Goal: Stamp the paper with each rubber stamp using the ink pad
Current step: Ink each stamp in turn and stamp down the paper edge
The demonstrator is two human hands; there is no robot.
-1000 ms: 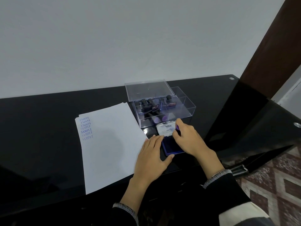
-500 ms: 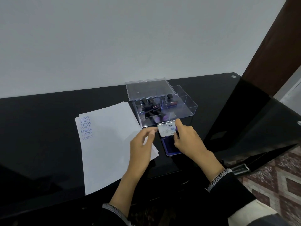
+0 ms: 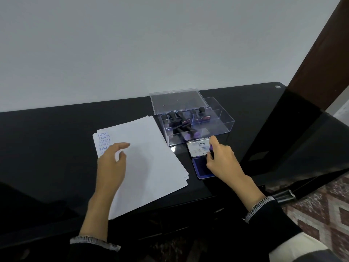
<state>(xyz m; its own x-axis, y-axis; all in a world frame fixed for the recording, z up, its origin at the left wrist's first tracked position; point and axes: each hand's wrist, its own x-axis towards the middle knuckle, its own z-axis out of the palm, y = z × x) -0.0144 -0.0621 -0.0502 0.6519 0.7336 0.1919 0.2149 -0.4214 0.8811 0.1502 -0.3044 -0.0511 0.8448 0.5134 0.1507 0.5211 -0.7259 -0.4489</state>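
A stack of white paper point(image 3: 147, 157) lies on the black table point(image 3: 47, 148), with several blue SAMPLE prints point(image 3: 103, 141) near its far left corner. My left hand point(image 3: 111, 165) hangs over the paper's left part, fingers loosely curled and holding nothing. To the right of the paper sits the blue ink pad point(image 3: 200, 169) with its white Artline lid point(image 3: 198, 149) raised open. My right hand point(image 3: 221, 159) pinches the lid's right edge between index finger and thumb. Several black-handled rubber stamps point(image 3: 181, 122) lie in a clear plastic box point(image 3: 224, 127) behind the pad.
The box's clear lid point(image 3: 177, 100) leans open behind it, near the wall. The table's front edge runs just below the paper. A dark glossy panel point(image 3: 294, 140) rises at the right, and patterned floor point(image 3: 324, 210) shows at the lower right.
My left hand left the ink pad and moved left over the paper. The pad's lid has swung further open, with my right hand still on its edge.
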